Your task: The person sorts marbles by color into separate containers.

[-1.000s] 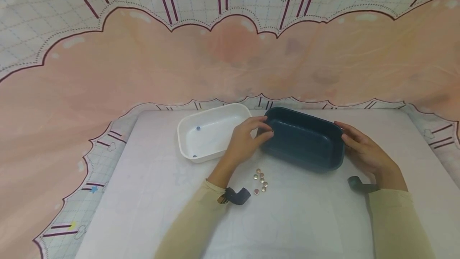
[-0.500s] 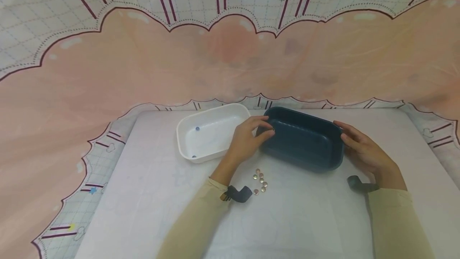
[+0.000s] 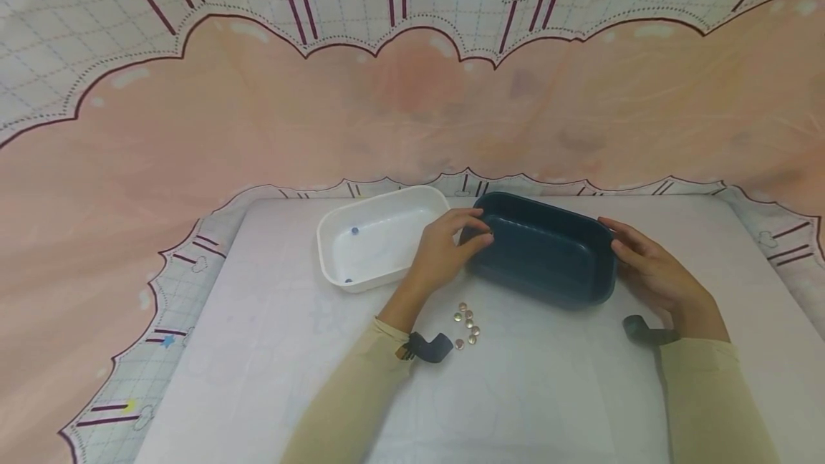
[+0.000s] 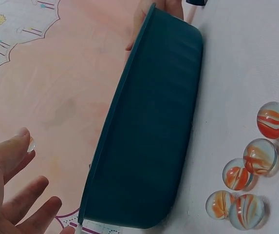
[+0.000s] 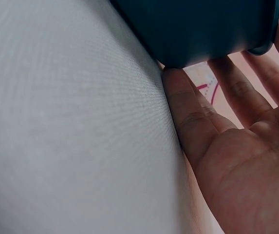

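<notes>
My left hand [image 3: 445, 245] is over the left end of a dark teal basin [image 3: 541, 249], pinching a clear marble [image 4: 31, 145] between thumb and finger; its other fingers are spread. At the basin's right end, my right hand [image 3: 657, 278] holds the rim and side, with fingers and thumb about the corner. The right wrist view shows the fingertips [image 5: 176, 80] against the basin's lower edge. Several clear marbles with orange swirls [image 4: 236, 174] lie on the white surface in front of the basin. The inside of the basin looks bare in the head view.
Left of the teal basin stands a white basin [image 3: 331, 263], partly behind my left hand, with two small blue round things [image 3: 354, 230] in it. A patterned peach cloth [image 3: 412, 113] hangs behind the white tabletop [image 3: 548, 399].
My left hand has shifted very slightly to the right over the teal basin's end, still pinching. The right hand, both basins and the loose marbles stay as they were.
</notes>
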`<control>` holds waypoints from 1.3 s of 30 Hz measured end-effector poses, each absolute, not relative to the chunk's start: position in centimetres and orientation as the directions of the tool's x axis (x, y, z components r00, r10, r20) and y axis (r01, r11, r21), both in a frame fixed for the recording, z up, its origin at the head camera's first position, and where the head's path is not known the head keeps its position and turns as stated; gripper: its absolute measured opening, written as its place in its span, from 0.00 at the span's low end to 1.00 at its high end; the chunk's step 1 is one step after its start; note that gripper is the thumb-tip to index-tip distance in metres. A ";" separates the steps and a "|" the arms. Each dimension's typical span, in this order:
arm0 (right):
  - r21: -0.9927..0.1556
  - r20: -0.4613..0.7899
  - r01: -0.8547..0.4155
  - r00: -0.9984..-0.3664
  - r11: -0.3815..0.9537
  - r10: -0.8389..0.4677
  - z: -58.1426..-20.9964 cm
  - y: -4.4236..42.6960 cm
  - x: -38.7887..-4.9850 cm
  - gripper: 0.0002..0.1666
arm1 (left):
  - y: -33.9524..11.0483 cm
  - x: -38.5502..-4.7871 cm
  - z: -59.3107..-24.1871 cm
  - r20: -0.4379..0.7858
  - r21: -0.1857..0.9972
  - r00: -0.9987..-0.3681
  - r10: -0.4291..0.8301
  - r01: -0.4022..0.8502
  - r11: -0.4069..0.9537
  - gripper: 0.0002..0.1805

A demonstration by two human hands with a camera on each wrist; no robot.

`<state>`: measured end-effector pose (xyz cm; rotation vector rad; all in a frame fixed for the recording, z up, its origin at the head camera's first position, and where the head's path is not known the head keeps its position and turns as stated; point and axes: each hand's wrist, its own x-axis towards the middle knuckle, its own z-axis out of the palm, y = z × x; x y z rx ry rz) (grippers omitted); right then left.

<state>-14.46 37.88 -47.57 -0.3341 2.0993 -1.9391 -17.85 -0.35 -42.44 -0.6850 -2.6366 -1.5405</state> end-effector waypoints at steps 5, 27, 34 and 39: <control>-0.998 -0.022 -0.002 -0.935 0.065 -0.355 -47.5 37.8 -14.5 0.32 | -0.3 -17.9 -42.5 0.221 0.827 -0.904 0.366 0.372 0.421 0.12; -0.995 -0.054 0.023 -0.946 0.099 -0.318 -47.6 37.7 -14.5 0.32 | -0.8 -17.6 -42.1 0.205 0.832 -0.912 0.354 0.353 0.427 0.15; -0.990 -0.076 0.037 -0.950 0.133 -0.302 -47.5 37.6 -14.5 0.32 | -1.7 -16.6 -42.2 0.227 0.851 -0.905 0.359 0.364 0.379 0.14; -0.994 -0.057 0.025 -0.947 0.105 -0.315 -47.6 37.6 -14.5 0.32 | -2.6 -15.9 -42.2 0.228 0.860 -0.895 0.383 0.370 0.351 0.12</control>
